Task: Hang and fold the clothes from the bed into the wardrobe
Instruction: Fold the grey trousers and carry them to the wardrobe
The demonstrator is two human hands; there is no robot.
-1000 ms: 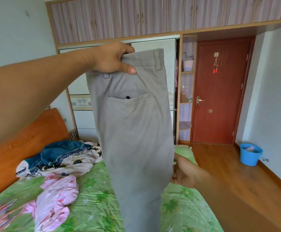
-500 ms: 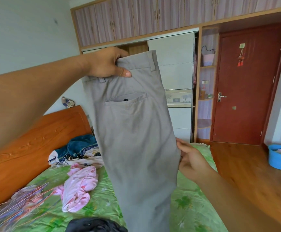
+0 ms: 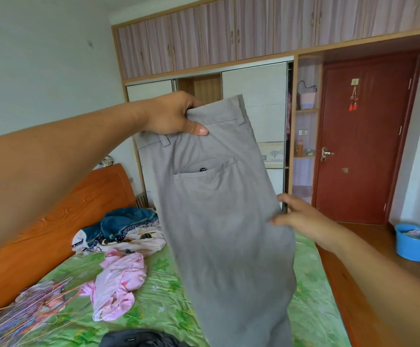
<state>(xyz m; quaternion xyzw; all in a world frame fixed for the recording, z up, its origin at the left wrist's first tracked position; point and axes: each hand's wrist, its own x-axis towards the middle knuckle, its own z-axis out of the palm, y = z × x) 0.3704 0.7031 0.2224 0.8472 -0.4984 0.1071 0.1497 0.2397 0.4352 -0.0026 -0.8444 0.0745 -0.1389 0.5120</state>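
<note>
One bed (image 3: 311, 291) with green sheets lies below both hands; one wardrobe (image 3: 254, 101) stands beyond the fingertips, its sliding doors parted on a narrow gap. One pair of grey trousers (image 3: 219, 221) hangs between the hands above the bed. The left hand (image 3: 171, 113) pinches the waistband, thumb in front, fingers behind. The right hand (image 3: 301, 219) has loosely spread fingers touching the trousers' right edge. Below the left fingers lie one pink garment (image 3: 118, 279), one blue-patterned heap (image 3: 123, 229) and a tangle of hangers (image 3: 21, 314), too many to count. Bare floor (image 3: 369, 276) runs right of the bed's edge.
</note>
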